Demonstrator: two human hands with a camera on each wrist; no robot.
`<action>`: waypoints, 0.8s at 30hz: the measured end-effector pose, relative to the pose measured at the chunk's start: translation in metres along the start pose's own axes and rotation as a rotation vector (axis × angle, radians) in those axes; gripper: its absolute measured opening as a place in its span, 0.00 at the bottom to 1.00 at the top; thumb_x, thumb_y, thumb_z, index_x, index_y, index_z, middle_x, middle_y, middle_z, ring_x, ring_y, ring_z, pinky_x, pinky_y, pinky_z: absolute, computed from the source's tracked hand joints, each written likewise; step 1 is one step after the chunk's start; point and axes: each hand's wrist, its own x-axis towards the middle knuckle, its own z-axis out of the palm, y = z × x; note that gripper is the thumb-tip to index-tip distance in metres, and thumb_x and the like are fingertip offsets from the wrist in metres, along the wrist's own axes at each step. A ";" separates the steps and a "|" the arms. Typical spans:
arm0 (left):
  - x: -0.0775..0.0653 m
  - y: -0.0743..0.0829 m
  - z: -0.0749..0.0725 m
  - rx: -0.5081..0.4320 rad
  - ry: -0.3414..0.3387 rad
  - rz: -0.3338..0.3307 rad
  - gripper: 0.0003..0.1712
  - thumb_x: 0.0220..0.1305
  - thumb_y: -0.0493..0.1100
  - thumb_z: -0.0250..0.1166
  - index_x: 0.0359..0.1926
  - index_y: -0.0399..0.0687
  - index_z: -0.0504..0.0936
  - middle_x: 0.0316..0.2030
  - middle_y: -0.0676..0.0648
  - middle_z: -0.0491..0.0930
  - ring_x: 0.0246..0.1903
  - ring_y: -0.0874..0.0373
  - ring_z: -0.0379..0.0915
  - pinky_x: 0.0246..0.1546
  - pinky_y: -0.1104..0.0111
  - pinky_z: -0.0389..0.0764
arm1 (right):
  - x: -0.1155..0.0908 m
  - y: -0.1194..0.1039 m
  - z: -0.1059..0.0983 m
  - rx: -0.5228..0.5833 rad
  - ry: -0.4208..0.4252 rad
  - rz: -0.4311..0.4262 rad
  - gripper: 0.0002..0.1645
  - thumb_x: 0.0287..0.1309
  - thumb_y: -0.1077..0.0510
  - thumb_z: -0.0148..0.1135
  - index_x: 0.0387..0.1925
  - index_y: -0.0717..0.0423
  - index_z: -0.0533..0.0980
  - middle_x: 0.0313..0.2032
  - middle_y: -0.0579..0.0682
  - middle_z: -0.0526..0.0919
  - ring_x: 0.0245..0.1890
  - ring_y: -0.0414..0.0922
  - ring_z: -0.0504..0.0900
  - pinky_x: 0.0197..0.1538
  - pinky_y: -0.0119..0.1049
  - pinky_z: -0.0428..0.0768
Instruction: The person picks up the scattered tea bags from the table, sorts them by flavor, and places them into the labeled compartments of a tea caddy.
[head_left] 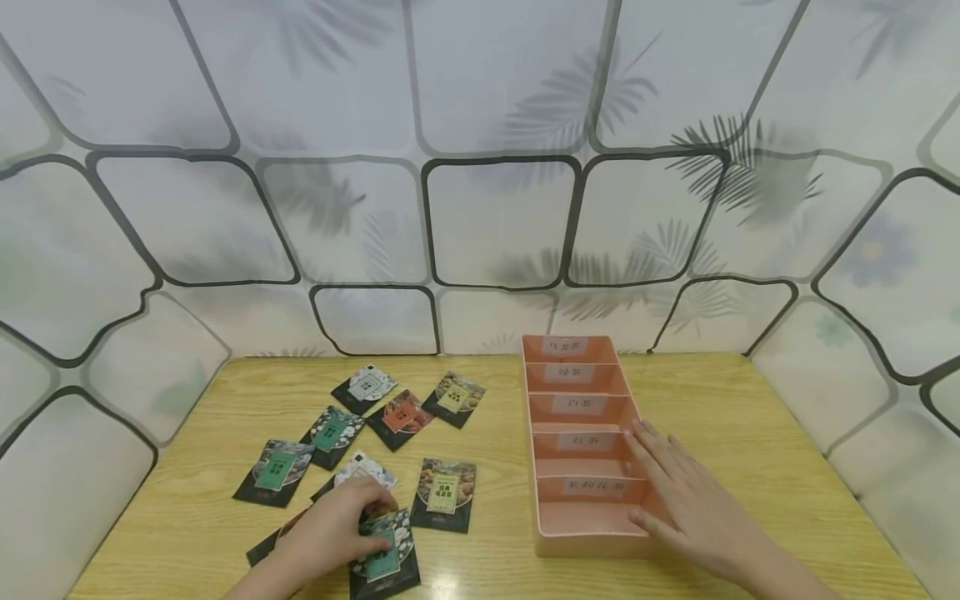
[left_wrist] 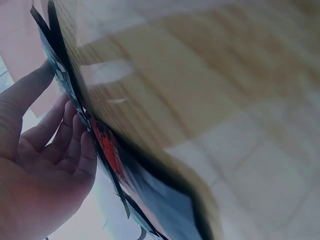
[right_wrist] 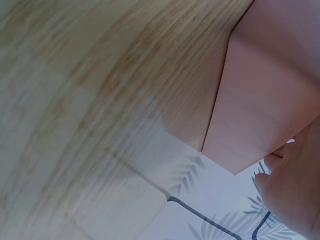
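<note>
My left hand (head_left: 330, 532) is on a dark seasoning packet with a green label (head_left: 397, 571) at the table's front. Its thumb lies on the packet's face and the curled fingers are at the far edge, pinching it. In the left wrist view, thumb and fingers touch that packet (left_wrist: 59, 67), and a red-printed packet (left_wrist: 107, 147) lies beside it. My right hand (head_left: 693, 500) rests on the right wall of a pink divided box (head_left: 592, 546), fingers extended along the rim, thumb over the nearest compartment. The right wrist view shows the box's outer wall (right_wrist: 260, 100).
Several packets lie left of the box, including a yellow-labelled one (head_left: 442, 500), a red-labelled one (head_left: 401, 419) and a white-labelled one (head_left: 365, 387). Another packet (head_left: 262, 546) is partly under my left arm. Paper labels mark the box's compartments. A patterned curtain (head_left: 495, 225) stands behind the table.
</note>
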 end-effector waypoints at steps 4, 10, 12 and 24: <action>0.003 -0.001 0.000 -0.006 -0.012 -0.011 0.19 0.53 0.50 0.85 0.43 0.57 0.87 0.38 0.58 0.81 0.35 0.71 0.72 0.35 0.70 0.79 | 0.000 0.000 0.000 0.009 0.004 -0.001 0.54 0.68 0.36 0.65 0.82 0.61 0.57 0.83 0.58 0.58 0.87 0.37 0.37 0.84 0.27 0.32; 0.005 -0.001 0.000 -0.063 -0.035 -0.013 0.19 0.54 0.49 0.85 0.42 0.57 0.84 0.38 0.58 0.81 0.35 0.71 0.71 0.35 0.70 0.79 | 0.000 -0.001 0.000 0.012 0.006 0.003 0.54 0.68 0.36 0.65 0.82 0.61 0.58 0.82 0.59 0.59 0.86 0.36 0.36 0.84 0.26 0.32; 0.005 -0.001 -0.001 -0.083 -0.042 -0.009 0.19 0.54 0.47 0.85 0.42 0.56 0.83 0.38 0.58 0.80 0.35 0.71 0.71 0.35 0.70 0.78 | 0.000 -0.001 0.000 0.015 0.006 0.003 0.54 0.68 0.36 0.65 0.82 0.61 0.58 0.82 0.59 0.59 0.86 0.36 0.36 0.84 0.26 0.32; 0.006 -0.002 -0.002 -0.203 -0.031 -0.035 0.15 0.58 0.40 0.81 0.42 0.53 0.84 0.36 0.55 0.83 0.32 0.70 0.74 0.32 0.72 0.79 | -0.002 0.000 0.002 -0.003 -0.002 0.008 0.56 0.69 0.36 0.64 0.83 0.62 0.54 0.82 0.62 0.58 0.86 0.36 0.34 0.84 0.26 0.31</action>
